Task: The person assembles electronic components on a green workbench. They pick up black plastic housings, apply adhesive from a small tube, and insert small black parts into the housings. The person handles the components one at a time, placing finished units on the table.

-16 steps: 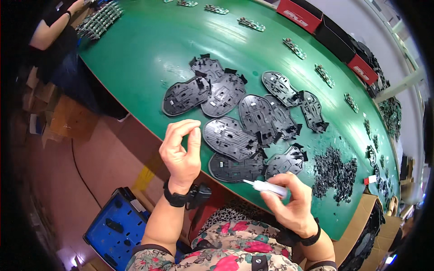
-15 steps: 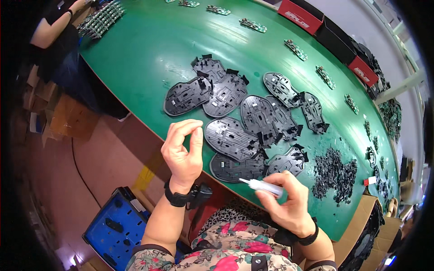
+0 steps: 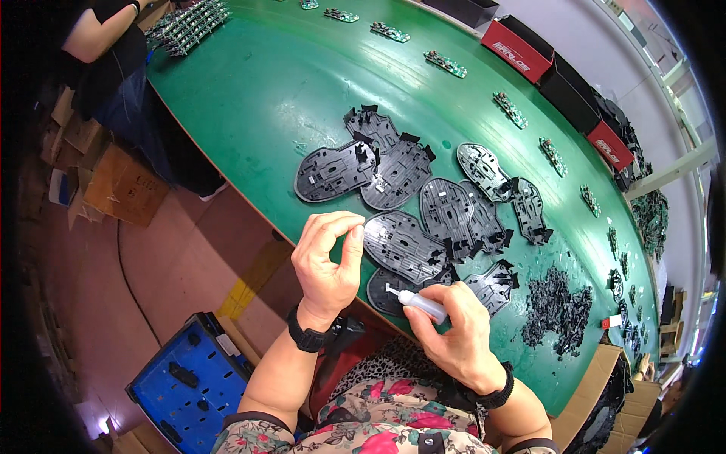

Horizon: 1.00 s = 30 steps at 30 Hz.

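Bottle pinched in the right hand, nozzle over a black shell.
The left hand's thumb and forefinger press together beside another shell; white lettering marks a red box.

Saw only part of the co-worker at the upper left, cut off by the top edge. Lost the rear of the white bottle behind the right hand, lower centre, and much of the lowest black shell behind both. Could not see inside the pinch of the left hand. Could not tell apart the tiny black pieces at the right.
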Available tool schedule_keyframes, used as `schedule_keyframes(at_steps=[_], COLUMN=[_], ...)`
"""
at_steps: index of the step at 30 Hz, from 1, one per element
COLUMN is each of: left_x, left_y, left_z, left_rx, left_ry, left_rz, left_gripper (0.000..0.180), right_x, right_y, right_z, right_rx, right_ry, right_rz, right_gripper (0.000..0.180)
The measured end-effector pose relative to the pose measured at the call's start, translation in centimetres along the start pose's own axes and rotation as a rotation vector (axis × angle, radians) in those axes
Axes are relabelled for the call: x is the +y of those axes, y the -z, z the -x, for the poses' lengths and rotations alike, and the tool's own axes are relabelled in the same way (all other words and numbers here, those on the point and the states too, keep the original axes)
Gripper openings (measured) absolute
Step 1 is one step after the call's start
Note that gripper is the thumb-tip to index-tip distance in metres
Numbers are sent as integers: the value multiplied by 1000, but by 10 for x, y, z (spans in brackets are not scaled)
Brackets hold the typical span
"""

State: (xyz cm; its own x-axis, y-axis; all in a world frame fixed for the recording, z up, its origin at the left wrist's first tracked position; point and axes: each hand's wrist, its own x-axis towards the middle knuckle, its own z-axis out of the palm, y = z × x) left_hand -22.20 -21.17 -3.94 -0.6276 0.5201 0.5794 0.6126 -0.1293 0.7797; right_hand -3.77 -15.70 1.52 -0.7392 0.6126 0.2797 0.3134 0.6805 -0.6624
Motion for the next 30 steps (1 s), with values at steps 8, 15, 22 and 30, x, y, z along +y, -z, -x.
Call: schedule_keyframes(at_steps=[8, 15, 22, 30], left_x=[0, 3, 2, 1], left_y=[-2, 0, 1, -1], left_z=[-1, -1, -1, 0], left_rx=[97, 65, 42, 49], left_ry=[7, 38, 30, 40], left_rz=[9, 8, -23, -8], left_gripper=[7, 6, 7, 8], right_x=[-8, 6, 10, 5], right_y=[12, 0, -8, 40], right_z=[-22, -52, -59, -64], right_rx=[113, 136, 98, 176], right_ry=[53, 145, 125, 16], right_rz=[50, 247, 226, 169], right_gripper=[28, 27, 28, 24])
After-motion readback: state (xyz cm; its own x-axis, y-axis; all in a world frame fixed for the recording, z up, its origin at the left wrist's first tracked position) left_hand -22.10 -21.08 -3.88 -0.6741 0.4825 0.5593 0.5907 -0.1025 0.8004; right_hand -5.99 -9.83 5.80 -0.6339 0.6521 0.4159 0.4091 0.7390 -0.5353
